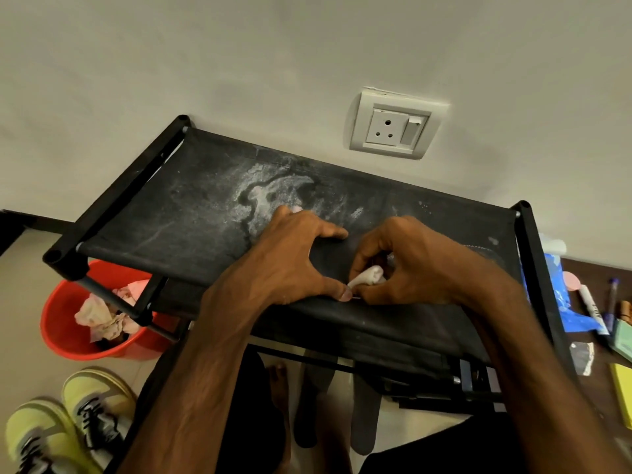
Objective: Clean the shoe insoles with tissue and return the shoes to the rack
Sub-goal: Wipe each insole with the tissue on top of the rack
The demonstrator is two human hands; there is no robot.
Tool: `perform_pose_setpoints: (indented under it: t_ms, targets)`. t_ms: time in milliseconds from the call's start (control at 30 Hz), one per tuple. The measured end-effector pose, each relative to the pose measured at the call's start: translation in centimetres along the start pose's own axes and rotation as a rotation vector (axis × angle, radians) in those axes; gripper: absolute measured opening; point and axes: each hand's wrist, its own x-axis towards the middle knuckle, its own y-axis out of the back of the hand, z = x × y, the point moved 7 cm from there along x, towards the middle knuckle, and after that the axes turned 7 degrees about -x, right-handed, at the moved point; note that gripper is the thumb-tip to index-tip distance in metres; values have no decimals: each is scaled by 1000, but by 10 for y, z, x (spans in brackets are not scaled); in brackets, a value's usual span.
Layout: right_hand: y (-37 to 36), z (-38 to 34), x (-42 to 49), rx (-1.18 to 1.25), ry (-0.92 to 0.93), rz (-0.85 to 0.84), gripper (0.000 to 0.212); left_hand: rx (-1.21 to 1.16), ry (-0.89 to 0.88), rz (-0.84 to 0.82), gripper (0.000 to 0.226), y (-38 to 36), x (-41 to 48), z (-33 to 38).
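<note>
The left hand (284, 265) lies spread, pinning what looks like a dark insole (330, 256) on the rack (171, 213); the right hand (410, 265) pinches the tissue (367, 276): best to wipe firmly, away from the pinning fingers

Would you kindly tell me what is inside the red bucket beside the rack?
Crumpled pinkish tissues lie in the red bucket. The rack frame crosses part of it, and its bottom is hidden.

1 head-worn wide-angle view, steeply downward, close above the shoe rack (191, 206) against the wall (239, 63)
</note>
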Motion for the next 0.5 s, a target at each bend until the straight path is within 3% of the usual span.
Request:
perform_pose_setpoints:
  t_ms: [200,367,500]
  targets:
    - [7,11,3,-13,-35,137,14,-38,29,-36,93,-2,-2,-5]
    - [-1,2,2,28,24,2,14,-16,14,-30,94,-1,-2,-3]
    - [8,12,3,-16,-42,160,24,-19,31,-36,95,-1,-1,-5]
